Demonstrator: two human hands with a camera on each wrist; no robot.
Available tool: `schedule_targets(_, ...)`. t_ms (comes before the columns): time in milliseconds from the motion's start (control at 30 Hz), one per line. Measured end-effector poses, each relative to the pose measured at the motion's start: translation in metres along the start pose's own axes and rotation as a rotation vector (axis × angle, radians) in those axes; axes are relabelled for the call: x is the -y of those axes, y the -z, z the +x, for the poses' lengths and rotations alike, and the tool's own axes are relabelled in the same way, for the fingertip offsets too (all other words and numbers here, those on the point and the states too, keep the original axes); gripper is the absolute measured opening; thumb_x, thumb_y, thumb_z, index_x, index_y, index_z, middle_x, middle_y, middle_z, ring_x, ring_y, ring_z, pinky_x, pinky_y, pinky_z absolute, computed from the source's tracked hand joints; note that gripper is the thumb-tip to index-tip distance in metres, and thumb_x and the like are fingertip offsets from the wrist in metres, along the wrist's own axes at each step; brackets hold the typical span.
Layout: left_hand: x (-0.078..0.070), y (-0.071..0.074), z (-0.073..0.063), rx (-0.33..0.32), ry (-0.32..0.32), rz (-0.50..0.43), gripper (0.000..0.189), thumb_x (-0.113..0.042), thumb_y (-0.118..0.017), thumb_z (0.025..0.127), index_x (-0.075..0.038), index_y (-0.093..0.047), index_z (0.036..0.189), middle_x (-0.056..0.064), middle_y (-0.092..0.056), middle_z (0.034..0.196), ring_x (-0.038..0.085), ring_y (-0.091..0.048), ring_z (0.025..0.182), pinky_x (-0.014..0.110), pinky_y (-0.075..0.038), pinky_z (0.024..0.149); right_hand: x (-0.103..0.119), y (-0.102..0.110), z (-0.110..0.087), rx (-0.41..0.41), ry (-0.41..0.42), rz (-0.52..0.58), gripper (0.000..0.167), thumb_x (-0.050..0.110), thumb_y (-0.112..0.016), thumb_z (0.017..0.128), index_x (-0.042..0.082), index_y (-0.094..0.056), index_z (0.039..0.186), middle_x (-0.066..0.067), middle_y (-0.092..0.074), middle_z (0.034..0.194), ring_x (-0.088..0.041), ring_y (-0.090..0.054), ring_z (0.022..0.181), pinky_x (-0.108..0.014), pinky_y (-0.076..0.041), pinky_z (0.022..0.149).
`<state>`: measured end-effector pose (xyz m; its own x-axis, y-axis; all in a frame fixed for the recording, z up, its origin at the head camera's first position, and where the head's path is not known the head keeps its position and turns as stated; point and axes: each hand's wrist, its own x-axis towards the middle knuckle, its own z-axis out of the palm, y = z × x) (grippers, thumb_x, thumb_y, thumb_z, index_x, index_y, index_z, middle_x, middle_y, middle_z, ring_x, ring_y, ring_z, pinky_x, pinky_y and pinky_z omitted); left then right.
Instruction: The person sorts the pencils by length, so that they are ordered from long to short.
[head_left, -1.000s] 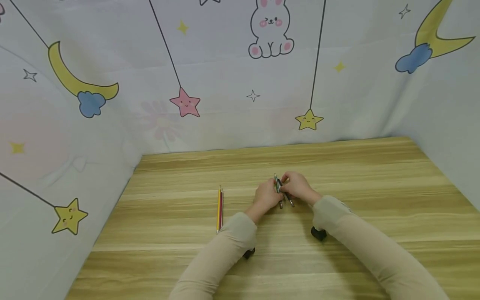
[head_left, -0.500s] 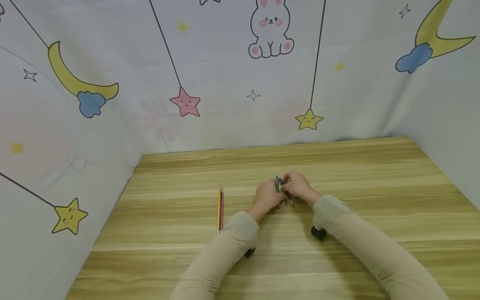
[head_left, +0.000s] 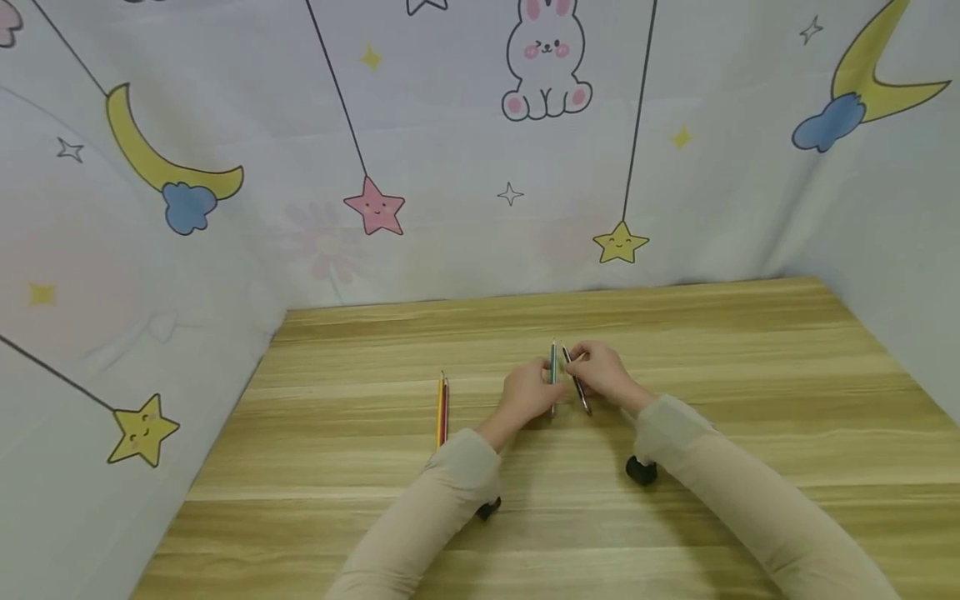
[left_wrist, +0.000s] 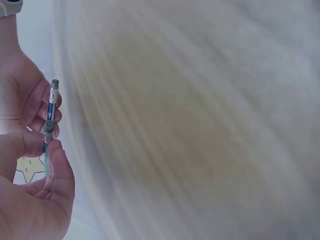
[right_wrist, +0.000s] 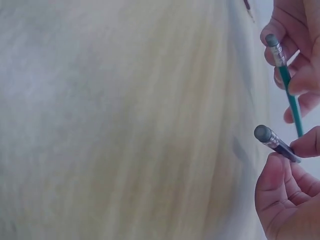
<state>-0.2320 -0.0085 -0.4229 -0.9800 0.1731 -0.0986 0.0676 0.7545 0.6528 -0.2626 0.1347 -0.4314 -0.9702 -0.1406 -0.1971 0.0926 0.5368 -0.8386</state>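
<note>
My left hand [head_left: 528, 392] pinches a green pencil [head_left: 553, 360] between thumb and fingers, its sharpened tip pointing to the far side. Just right of it, my right hand [head_left: 604, 372] pinches a dark pencil [head_left: 579, 388], which slants with its tip toward the green one. A narrow gap parts the two pencils. In the right wrist view, the eraser end of the dark pencil [right_wrist: 270, 137] sticks out past the thumb and fingertips, with the green pencil [right_wrist: 290, 90] above it. The left wrist view shows both eraser ends, one above the other.
A yellow pencil [head_left: 440, 408] and a dark red pencil [head_left: 446, 410] lie side by side on the wooden table [head_left: 337, 467], left of my hands; the left sleeve [head_left: 442, 492] covers their near ends. A printed cloth [head_left: 450, 150] hangs behind and at the sides.
The green pencil and the dark pencil have come apart, no longer crossing near their tips. My left hand has shifted slightly left and turned the green pencil straighter; both hands keep their hold.
</note>
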Motion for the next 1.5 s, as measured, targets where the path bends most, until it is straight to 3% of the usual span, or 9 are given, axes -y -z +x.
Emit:
schedule_targets(200, 0.000, 0.005, -0.004, -0.007, 0.001, -0.081, 0.041, -0.021, -0.060, 0.076, -0.008, -0.052, 0.114, 0.000, -0.063, 0.070, 0.009, -0.051, 0.054, 0.021, -0.039, 0.046, 0.000, 0.003, -0.004, 0.009, 0.006, 0.137, 0.025, 0.005, -0.049, 0.079, -0.005, -0.051, 0.101, 0.001, -0.047, 0.058, -0.008, -0.045, 0.048, -0.022, -0.042, 0.042)
schedule_targets(333, 0.000, 0.006, -0.009, -0.004, -0.024, -0.138, 0.041, -0.018, -0.059, 0.077, -0.007, -0.051, 0.115, 0.002, -0.065, 0.077, 0.009, -0.055, 0.059, 0.020, -0.042, 0.049, 0.003, 0.006, -0.010, 0.032, 0.034, 0.227, 0.026, 0.003, -0.047, 0.079, -0.009, -0.049, 0.102, 0.003, -0.047, 0.060, -0.007, -0.045, 0.050, -0.022, -0.043, 0.043)
schedule_targets(533, -0.001, 0.009, -0.018, 0.022, -0.039, -0.233, 0.041, -0.014, -0.058, 0.077, -0.005, -0.047, 0.116, 0.004, -0.063, 0.081, 0.009, -0.056, 0.059, 0.020, -0.044, 0.050, 0.010, 0.008, -0.019, 0.060, 0.045, 0.292, 0.025, 0.003, -0.048, 0.082, -0.010, -0.046, 0.103, 0.004, -0.049, 0.064, -0.007, -0.047, 0.051, -0.023, -0.046, 0.048)
schedule_targets(833, 0.000, 0.012, -0.029, 0.081, -0.037, -0.387, 0.038, -0.007, -0.057, 0.079, -0.005, -0.046, 0.115, 0.006, -0.061, 0.077, 0.019, -0.062, 0.059, 0.022, -0.049, 0.049, 0.011, 0.006, -0.033, 0.149, 0.004, 0.378, 0.021, 0.005, -0.048, 0.084, -0.005, -0.045, 0.102, 0.002, -0.050, 0.069, -0.009, -0.050, 0.057, -0.023, -0.048, 0.053)
schedule_targets(1100, 0.002, 0.016, -0.037, 0.116, -0.037, -0.426, 0.039, -0.004, -0.058, 0.078, -0.004, -0.046, 0.115, 0.007, -0.061, 0.079, 0.011, -0.058, 0.054, 0.025, -0.051, 0.052, 0.012, 0.002, -0.042, 0.213, 0.031, 0.410, 0.024, 0.005, -0.048, 0.084, -0.007, -0.044, 0.104, 0.001, -0.052, 0.070, -0.009, -0.050, 0.056, -0.023, -0.048, 0.051)
schedule_targets(1500, 0.011, 0.026, -0.044, 0.142, 0.004, -0.465, 0.038, -0.004, -0.061, 0.079, -0.005, -0.046, 0.114, 0.010, -0.059, 0.085, 0.012, -0.058, 0.055, 0.033, -0.053, 0.057, 0.015, -0.003, -0.051, 0.252, 0.022, 0.431, 0.017, 0.002, -0.048, 0.085, -0.004, -0.044, 0.099, 0.002, -0.051, 0.069, -0.008, -0.049, 0.056, -0.022, -0.047, 0.051)
